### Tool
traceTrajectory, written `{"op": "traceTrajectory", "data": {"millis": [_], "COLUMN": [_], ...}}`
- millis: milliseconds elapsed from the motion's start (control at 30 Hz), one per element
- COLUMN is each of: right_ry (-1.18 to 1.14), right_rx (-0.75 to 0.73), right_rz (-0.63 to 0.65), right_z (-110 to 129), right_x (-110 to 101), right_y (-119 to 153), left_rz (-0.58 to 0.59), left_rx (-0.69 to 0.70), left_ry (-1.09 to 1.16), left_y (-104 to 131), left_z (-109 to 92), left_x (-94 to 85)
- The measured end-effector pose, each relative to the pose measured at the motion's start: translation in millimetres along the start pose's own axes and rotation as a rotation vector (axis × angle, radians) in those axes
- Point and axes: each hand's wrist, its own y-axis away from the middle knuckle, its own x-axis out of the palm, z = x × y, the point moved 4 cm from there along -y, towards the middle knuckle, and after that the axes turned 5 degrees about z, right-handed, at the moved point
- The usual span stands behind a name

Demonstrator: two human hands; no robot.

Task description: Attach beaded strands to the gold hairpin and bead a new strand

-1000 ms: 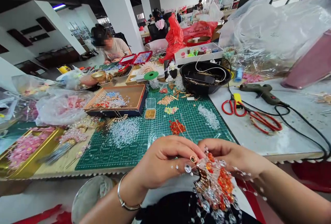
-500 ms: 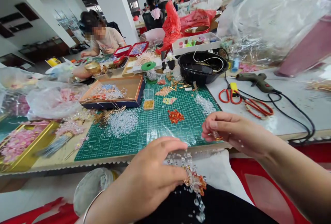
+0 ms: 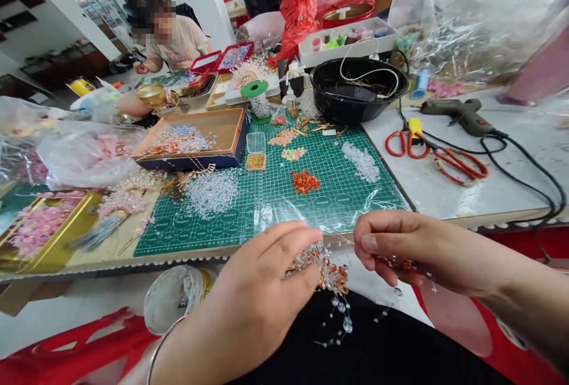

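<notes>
Left hand (image 3: 262, 290) first: we've got it curled around a bundle of clear and orange crystal beads on gold wire (image 3: 326, 272), held just off the table edge over our lap, with a few beaded strands dangling below. Our right hand (image 3: 400, 245) sits just beside it, fingers pinched on what looks like a thin gold wire running from the bundle, plus a few small beads tucked under the palm, though that bit is too small to be sure of.

Our take on doing this bit well: keep the left grip firm but not crushing so the wired beads don't bend out of shape, and keep the pinch on the wire close to the bundle so the strand doesn't spring loose. Those dangling strands could probably snag, so holding the piece a little higher would help.

Past our hands is the green gridded cutting mat (image 3: 275, 195), with a small pile of orange-red beads (image 3: 304, 181) in the middle and a heap of clear crystal beads (image 3: 211, 192) to the left. Further back there's a black round bowl (image 3: 358, 88), and off to the right on the white tabletop, red-handled scissors (image 3: 438, 156) and a dark green glue gun (image 3: 462, 113). Across the table, another person (image 3: 171, 38) is working at their own spot.
</notes>
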Motion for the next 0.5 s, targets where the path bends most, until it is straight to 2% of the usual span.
{"op": "traceTrajectory", "data": {"millis": [233, 500], "right_ry": [-0.014, -0.228], "right_rx": [0.017, 0.004], "right_rz": [-0.037, -0.063], "right_z": [-0.6, -3.4], "right_x": [-0.7, -3.0], "right_y": [-2.1, -8.3], "left_rz": [0.04, -0.023], "left_rx": [-0.089, 0.02], "left_ry": [0.24, 0.302], "left_y": [-4.3, -10.4], "left_z": [12.8, 9.0], "left_x": [18.1, 19.9]}}
